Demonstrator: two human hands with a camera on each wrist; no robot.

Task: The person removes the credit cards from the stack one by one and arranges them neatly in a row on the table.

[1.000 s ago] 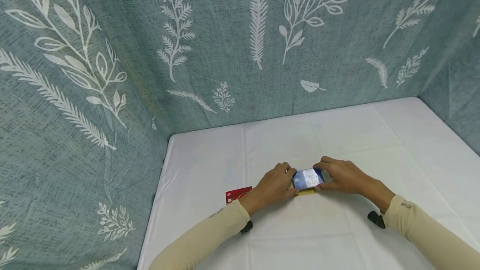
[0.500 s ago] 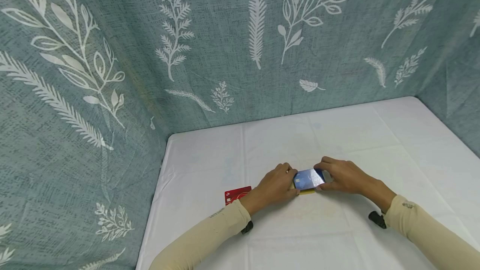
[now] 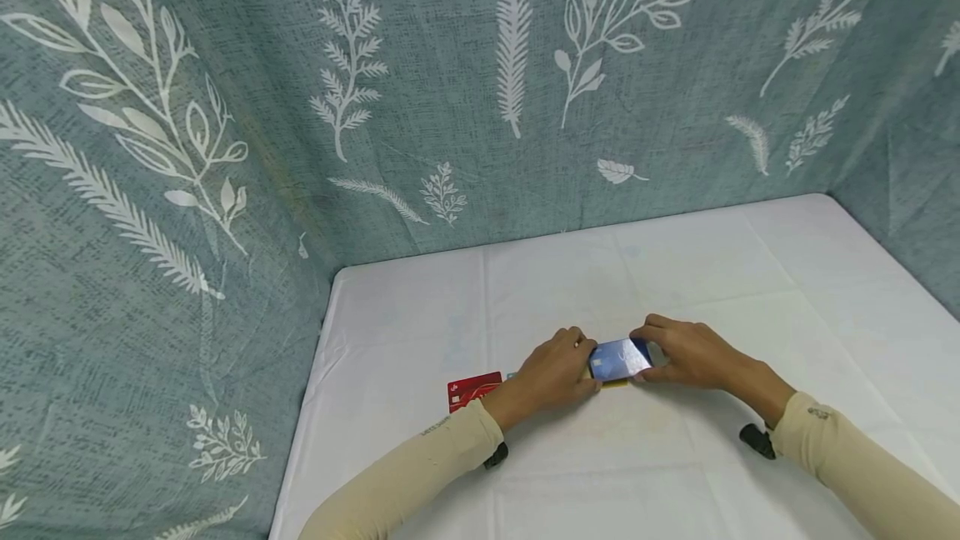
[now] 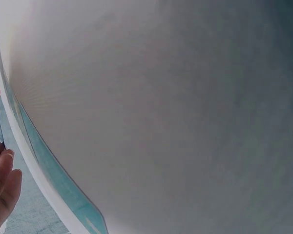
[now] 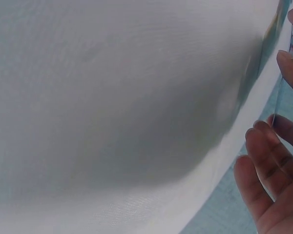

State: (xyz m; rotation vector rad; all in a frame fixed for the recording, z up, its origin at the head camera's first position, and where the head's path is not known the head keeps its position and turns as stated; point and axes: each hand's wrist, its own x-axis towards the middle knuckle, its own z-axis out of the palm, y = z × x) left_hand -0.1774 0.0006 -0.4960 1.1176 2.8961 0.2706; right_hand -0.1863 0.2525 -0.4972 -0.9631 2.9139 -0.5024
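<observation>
A blue bank card (image 3: 619,359) with a chip and a bright glare patch is held between both hands, just above the tabletop. My left hand (image 3: 552,369) pinches its left end, thumb at the near edge and fingers at the far edge. Its right end is pinched the same way by my right hand (image 3: 686,351). Under the blue card a strip of a yellow card (image 3: 615,383) shows; the rest is hidden. In the right wrist view, the right hand's fingers (image 5: 268,170) curl near a thin, edge-on card.
A red card (image 3: 472,388) lies left of the left wrist, which partly covers it. Beside it, a sliver of teal card shows in the head view; more of this teal card (image 4: 63,180) appears in the left wrist view. A white cloth (image 3: 600,473) covers the table, with patterned curtains (image 3: 465,90) behind.
Both hands and the blue card sit very slightly farther right in the head view, and the card's glare has shifted. Less of the yellow card shows. A teal edge has appeared beside the red card.
</observation>
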